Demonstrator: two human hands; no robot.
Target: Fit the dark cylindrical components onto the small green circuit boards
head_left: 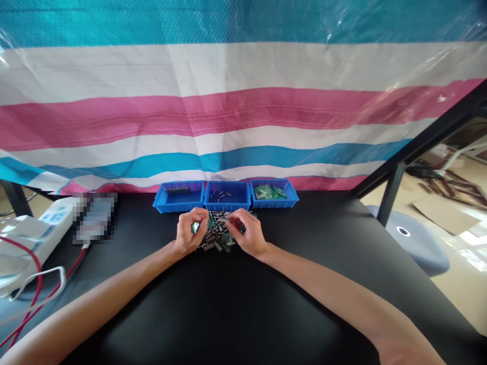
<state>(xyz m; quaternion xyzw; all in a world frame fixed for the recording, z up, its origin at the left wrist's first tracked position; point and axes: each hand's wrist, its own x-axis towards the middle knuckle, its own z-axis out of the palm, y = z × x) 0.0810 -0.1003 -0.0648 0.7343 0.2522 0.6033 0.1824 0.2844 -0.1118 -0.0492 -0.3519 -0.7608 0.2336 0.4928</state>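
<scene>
A right hand (246, 230) is pinching a metal piece (223, 220), ideally lightly, above mixed parts (216, 237), the left hand (191, 230) curling, grip unclear.

- A woven-plastic texture with glossy glints is shown by the striped sheet (228, 109).
- A smooth, matt finish is seen on the black tabletop (304, 238).
- The blue bins (178, 207) are moulded in smooth plastic.
- A metallic sheen is shown by the small cylinders (209, 247).
- Smooth plastic is suggested by the power strip (57, 219) and stool (422, 248).
- Matt cardboard (445, 210) is seen.
</scene>
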